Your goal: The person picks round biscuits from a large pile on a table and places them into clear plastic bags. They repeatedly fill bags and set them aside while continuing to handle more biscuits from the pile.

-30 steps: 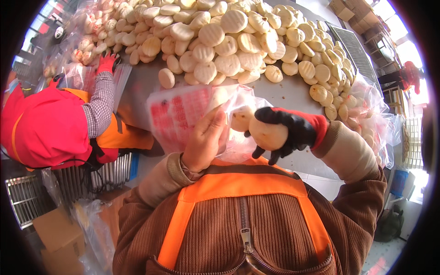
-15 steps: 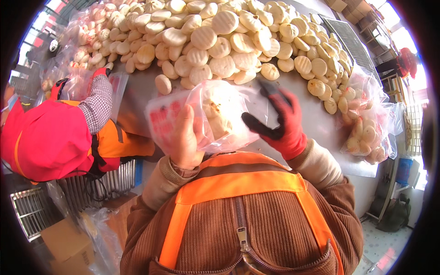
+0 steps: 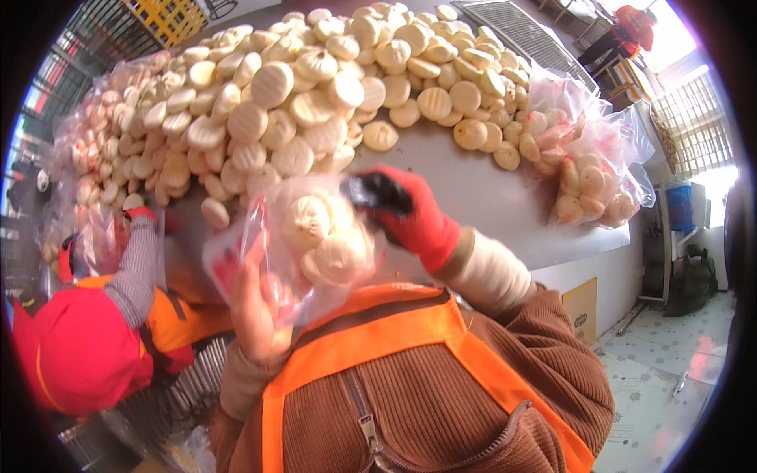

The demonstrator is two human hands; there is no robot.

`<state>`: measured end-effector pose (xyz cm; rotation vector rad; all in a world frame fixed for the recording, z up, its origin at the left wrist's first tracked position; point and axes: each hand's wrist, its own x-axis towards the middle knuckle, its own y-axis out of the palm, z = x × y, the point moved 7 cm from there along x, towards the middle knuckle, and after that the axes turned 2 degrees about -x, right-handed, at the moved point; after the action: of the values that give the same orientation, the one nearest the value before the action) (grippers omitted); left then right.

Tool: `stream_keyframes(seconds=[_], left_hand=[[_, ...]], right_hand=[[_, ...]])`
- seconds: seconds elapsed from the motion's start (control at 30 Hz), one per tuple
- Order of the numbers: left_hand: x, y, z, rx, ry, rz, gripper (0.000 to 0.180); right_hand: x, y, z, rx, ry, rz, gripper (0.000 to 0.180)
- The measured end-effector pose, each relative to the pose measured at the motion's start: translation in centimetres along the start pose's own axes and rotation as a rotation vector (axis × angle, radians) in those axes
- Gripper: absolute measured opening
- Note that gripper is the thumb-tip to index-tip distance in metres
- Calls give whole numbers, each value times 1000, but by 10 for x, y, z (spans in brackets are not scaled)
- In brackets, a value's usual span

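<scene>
Left hand, bare, grips the near left side of a clear bag, centre of frame. Right hand, red glove with black fingers, is bent at the bag's upper right edge; blurred, can't tell if it's pinching plastic.

Surface: smooth grey metal table, running across the frame. Room: pale floor lower right, metal grate upper right, yellow crate upper left, cardboard leaning right of centre.

Counts: two hands, one bag between them, at least two bagged buns showing. Loose buns heaped across the top, too many to count. Filled bags at right overlap, number unclear. Two other people: one in a red cap lower left, one in red upper right.

Bag: thin, see-through, crinkled, bulging; buns inside pale cream, round, the upper one with a pleated, browned top.
</scene>
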<state>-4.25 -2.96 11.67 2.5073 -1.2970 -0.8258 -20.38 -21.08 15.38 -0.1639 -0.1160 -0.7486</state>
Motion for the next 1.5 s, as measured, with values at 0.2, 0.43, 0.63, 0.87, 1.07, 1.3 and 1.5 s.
stream_keyframes(seconds=[0.2, 0.43, 0.63, 0.87, 1.07, 1.3, 1.5], left_hand=[[15, 14, 7, -269, -68, 1, 53], [28, 25, 4, -271, -35, 50, 56], [26, 40, -2, -198, -65, 103, 58], [29, 41, 5, -146, -23, 199, 56], [23, 23, 5, -51, 45, 119, 55], [21, 19, 13, -172, -47, 41, 48], [26, 35, 1, -118, -16, 204, 59]], right_hand=[[-6, -88, -92, 322, 155, 100, 69], [2, -237, -206, -1633, 724, -285, 82], [4, -224, -155, -657, 264, -580, 76], [4, -89, 36, 47, -252, 342, 78], [49, -118, -16, -401, -109, -154, 41], [103, -72, -215, -1128, 328, -65, 86], [84, -79, -245, -1110, 382, -186, 85]])
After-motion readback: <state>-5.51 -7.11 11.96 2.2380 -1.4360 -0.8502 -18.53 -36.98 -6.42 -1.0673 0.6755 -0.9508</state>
